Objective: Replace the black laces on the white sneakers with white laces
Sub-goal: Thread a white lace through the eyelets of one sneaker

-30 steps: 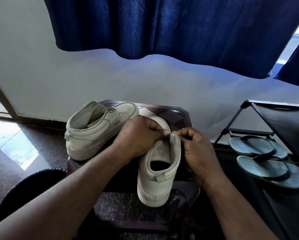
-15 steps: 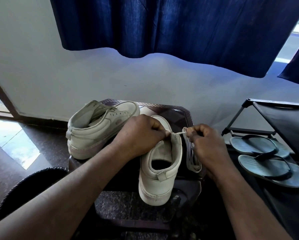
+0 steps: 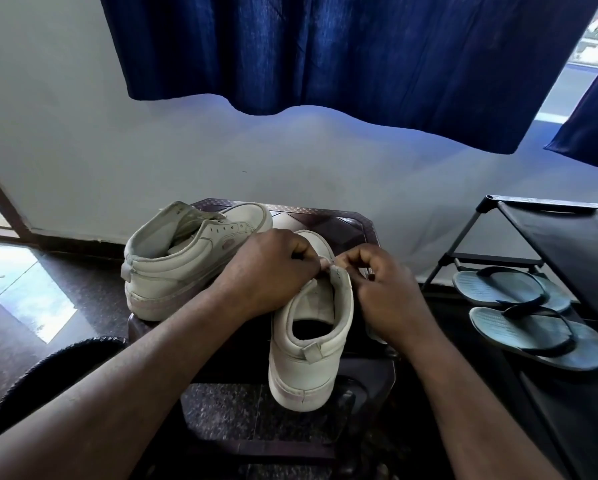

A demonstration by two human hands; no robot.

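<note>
Nearest, the scuffed white leather sneaker (image 3: 309, 344) stands heel toward the wearer at the front of a dark brown plastic stool (image 3: 328, 221) with an embossed top. Both hands meet over its upper eyelets. The left hand (image 3: 273, 271) is curled, thumb and forefinger pinching the eyelet edge. The right hand (image 3: 387, 292), also curled, pinches a pale sliver that is probably the tip of the white lace (image 3: 328, 263); the rest of the lace is hidden, and no black lace shows.

The lace should be light, limp and apt to slip back out, so it is best held by its stiff tip, close to the hole. The sneaker's collar looks soft enough to flex, so bracing the flap beside the eyelet seems wise.

Just behind the left hand, the second white sneaker (image 3: 186, 261) lies angled on the stool, its visible eyelets empty. The stool stands on a dark speckled stone floor (image 3: 82, 282). To the right, a black metal shoe rack (image 3: 547, 244) holds grey-blue rubber flip-flops (image 3: 512, 292). Beyond are a plain white wall (image 3: 152, 133) and a deep blue curtain (image 3: 325, 46).
</note>
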